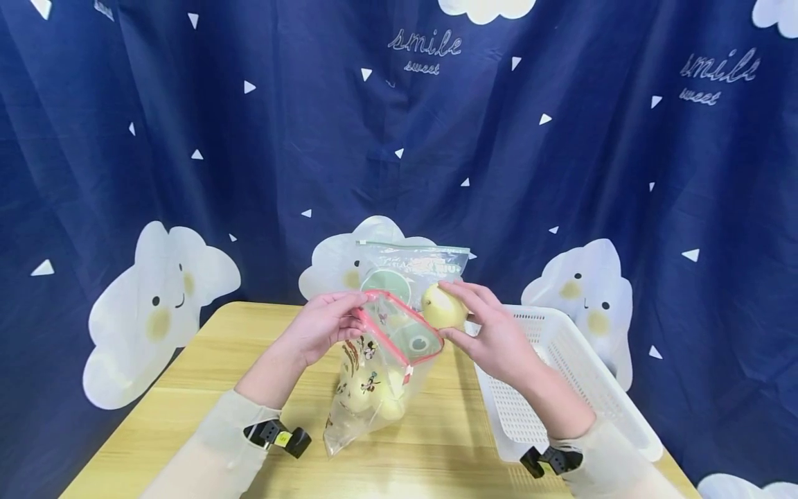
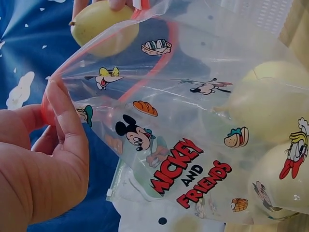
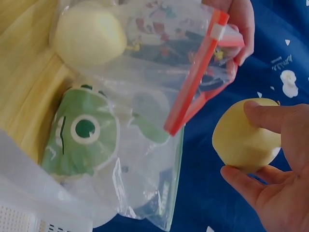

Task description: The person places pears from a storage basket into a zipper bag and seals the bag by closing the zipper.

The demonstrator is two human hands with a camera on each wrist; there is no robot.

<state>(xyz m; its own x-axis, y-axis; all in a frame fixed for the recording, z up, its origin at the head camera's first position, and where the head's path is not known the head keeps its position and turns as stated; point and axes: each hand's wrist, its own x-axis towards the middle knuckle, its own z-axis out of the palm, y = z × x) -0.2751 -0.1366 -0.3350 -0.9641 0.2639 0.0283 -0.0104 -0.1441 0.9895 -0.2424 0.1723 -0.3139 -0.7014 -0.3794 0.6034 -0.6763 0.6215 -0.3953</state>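
A clear zip bag (image 1: 349, 367) with a red top edge and cartoon prints leans over the table, its mouth spread apart. The left hand (image 1: 324, 324) pinches the red edge (image 2: 50, 94) between thumb and fingers. Several pale yellow pears (image 2: 275, 96) fill the lower part of this bag. Fingers and thumb of the right hand (image 1: 501, 339) hold another yellow pear (image 1: 441, 307) beside the bag's mouth, its short stem showing in the left wrist view. In the right wrist view this pear (image 3: 241, 137) is apart from the red edge.
Behind the held bag stands a second clear zip bag (image 1: 430, 258) with a green top edge and a green one-eyed print (image 3: 84, 130). A white perforated basket (image 1: 598, 371) is on the right of the wooden table (image 1: 249, 329). A dark blue curtain (image 1: 280, 152) hangs behind.
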